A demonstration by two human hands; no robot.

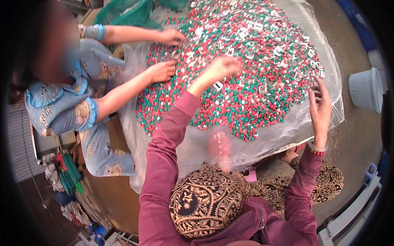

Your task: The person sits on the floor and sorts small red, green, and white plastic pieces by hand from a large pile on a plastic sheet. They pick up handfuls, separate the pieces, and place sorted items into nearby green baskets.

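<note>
A wide heap of small red, green and white pieces [250,94] lies on a translucent plastic sheet [164,160]. Flat white and clear plastic pieces with slots, such as a white slotted piece [217,86], are scattered over it. My left hand [221,69] hovers over the middle of the heap; motion smears its fingers, and I cannot make out anything in them. At the right edge of the heap is my right hand [321,102], fingers apart and nothing visible in it. Its fingertips are close to a clear slotted piece [321,74].
A co-worker's two hands [163,71] work at the heap's left side. Green netting [127,14] lies at the back left. A pale blue perforated basket [365,90] stands on the floor at right. My patterned knee [205,201] is close to the sheet's near edge.
</note>
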